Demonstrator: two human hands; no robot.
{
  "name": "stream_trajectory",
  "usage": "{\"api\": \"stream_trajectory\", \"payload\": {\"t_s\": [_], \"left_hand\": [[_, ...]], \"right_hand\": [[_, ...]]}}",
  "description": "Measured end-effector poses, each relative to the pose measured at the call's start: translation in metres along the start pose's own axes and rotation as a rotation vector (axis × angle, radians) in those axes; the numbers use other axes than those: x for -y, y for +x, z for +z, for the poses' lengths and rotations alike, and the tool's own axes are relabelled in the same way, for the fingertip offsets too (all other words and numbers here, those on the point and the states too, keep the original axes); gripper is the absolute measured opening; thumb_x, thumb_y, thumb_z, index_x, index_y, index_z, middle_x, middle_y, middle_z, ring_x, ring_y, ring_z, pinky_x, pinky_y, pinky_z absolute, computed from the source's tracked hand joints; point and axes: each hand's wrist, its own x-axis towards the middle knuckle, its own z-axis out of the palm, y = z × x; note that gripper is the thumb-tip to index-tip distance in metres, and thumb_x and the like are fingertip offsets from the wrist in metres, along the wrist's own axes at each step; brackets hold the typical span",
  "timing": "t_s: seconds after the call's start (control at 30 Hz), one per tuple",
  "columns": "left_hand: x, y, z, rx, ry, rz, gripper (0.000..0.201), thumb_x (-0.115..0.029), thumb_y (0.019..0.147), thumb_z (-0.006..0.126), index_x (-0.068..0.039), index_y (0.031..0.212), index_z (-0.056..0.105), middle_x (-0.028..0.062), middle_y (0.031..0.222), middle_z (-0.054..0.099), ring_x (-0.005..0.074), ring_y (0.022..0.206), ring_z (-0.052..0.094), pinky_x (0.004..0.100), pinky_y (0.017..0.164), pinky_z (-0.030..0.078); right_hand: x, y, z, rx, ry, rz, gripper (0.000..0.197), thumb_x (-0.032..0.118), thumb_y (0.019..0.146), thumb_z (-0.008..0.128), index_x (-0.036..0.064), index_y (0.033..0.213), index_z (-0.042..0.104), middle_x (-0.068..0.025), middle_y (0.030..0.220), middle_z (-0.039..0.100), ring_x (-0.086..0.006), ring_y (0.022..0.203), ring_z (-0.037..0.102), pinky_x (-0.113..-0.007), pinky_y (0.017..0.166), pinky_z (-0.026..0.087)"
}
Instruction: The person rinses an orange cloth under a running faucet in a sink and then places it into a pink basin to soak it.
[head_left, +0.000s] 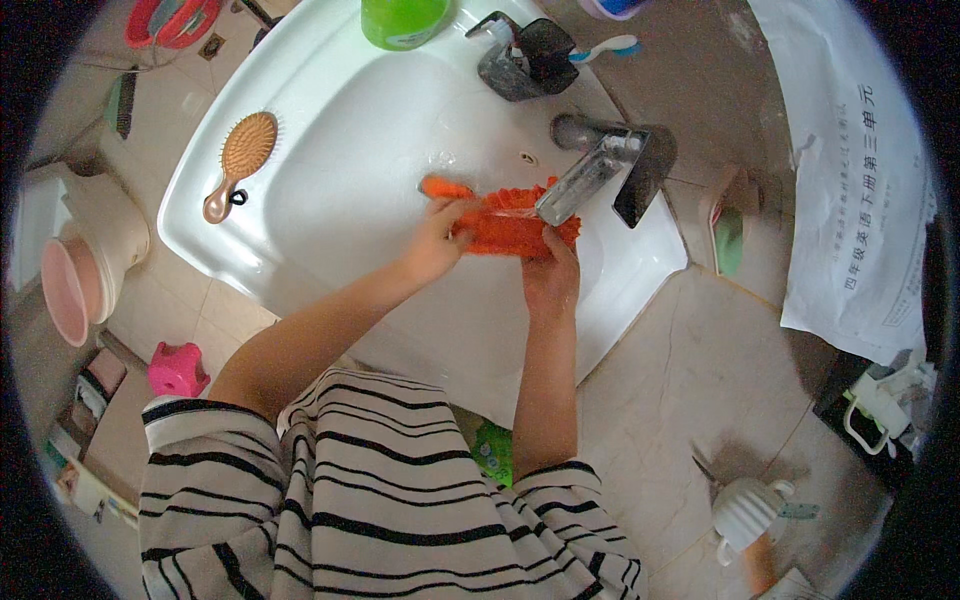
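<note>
Nearest me are my striped shirt (400,480) and, beside my left elbow, a pink stool (178,370) on the floor. My forearms reach over the white sink (330,190), the left slanting in, the right nearly straight. The orange cloth (510,237), frilled along its upper edge, is held above the basin between my hands. The fingers of my left hand (432,248) are curled closed on its left end; an orange piece pokes out past them. My right hand (552,280) has its thumb over the right end, its other fingers mostly hidden beneath. The metal tap (590,180) gets in the way, its spout covering part of the cloth. Farther off, a hairbrush (247,147) lies on the left rim, with a black holder (530,65), a toothbrush (605,48) and a green container (405,20) at the far side.
</note>
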Motion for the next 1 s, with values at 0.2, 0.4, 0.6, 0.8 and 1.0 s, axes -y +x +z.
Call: {"api": "stream_trajectory", "payload": {"t_s": [0.2,0.4,0.6,0.8,1.0], "left_hand": [[-0.031,0.000,-0.008,-0.002,0.299,-0.050,0.028,-0.025,0.079,0.058,-0.013,0.104,0.060,0.0157,0.103,0.047,0.0344,0.098,0.045,0.0408,0.086,0.039],[-0.048,0.011,-0.012,0.060,0.430,0.030,0.030,-0.031,0.079,0.060,-0.010,0.100,0.061,0.0170,0.104,0.046,0.0344,0.099,0.044,0.0424,0.085,0.038],[-0.042,0.000,0.003,0.186,0.187,0.150,0.027,-0.034,0.077,0.060,-0.011,0.091,0.065,0.0148,0.114,0.047,0.0343,0.110,0.040,0.0449,0.089,0.034],[-0.063,-0.008,-0.003,0.075,0.816,0.122,0.024,-0.035,0.075,0.061,-0.013,0.083,0.068,0.0105,0.110,0.050,0.0292,0.111,0.039,0.0556,0.094,0.025],[-0.056,0.017,-0.024,0.023,0.350,0.117,0.023,-0.029,0.077,0.061,-0.007,0.080,0.061,0.0105,0.092,0.057,0.0273,0.089,0.055,0.0425,0.081,0.042]], "right_hand": [[0.009,-0.016,0.007,0.160,0.064,0.156,0.063,-0.007,0.067,0.045,0.0002,0.128,0.033,-0.0178,0.124,0.045,-0.0314,0.118,0.042,-0.045,0.102,0.033],[0.011,-0.030,0.022,0.193,-0.047,0.010,0.067,-0.009,0.066,0.045,0.0020,0.130,0.030,-0.0180,0.125,0.045,-0.0306,0.120,0.041,-0.044,0.102,0.034],[0.015,-0.035,0.002,0.077,-0.269,-0.030,0.066,-0.003,0.069,0.060,0.0064,0.129,0.035,-0.0115,0.126,0.044,-0.0250,0.114,0.046,-0.037,0.096,0.040],[0.016,-0.028,-0.007,-0.093,-1.255,-0.171,0.041,0.013,0.069,0.071,0.0029,0.104,0.052,-0.0140,0.113,0.050,-0.0262,0.098,0.052,-0.036,0.086,0.043],[-0.011,-0.010,-0.032,0.098,-1.147,-0.366,0.029,0.022,0.073,0.070,0.0038,0.087,0.054,-0.0108,0.099,0.054,-0.0248,0.088,0.052,-0.035,0.078,0.044]]}}
